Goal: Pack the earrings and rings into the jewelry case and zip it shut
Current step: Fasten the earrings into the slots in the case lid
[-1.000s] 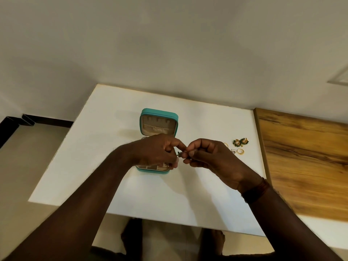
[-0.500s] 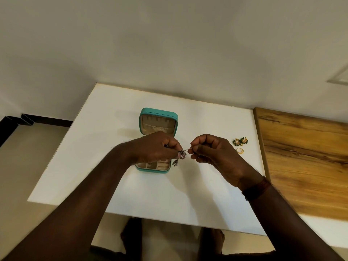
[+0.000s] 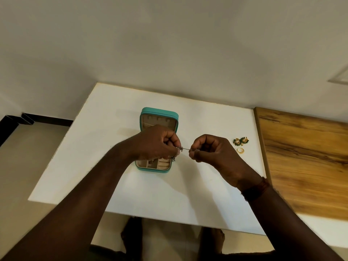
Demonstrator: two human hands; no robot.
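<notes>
While both hands hover above the white table (image 3: 188, 194), the left hand (image 3: 156, 143) and right hand (image 3: 212, 150) each pinch one end of a small silver chained earring (image 3: 185, 149) stretched between them, fingers closed tight on it. Directly beneath the left hand lies the teal jewelry case (image 3: 159, 113), lid open and standing up at 12 o'clock, its tan compartments partly hidden. At 3 o'clock from the right hand rest two green-and-gold earrings (image 3: 241, 140), with a gold ring (image 3: 240, 150) just beside them at their 6 o'clock.
</notes>
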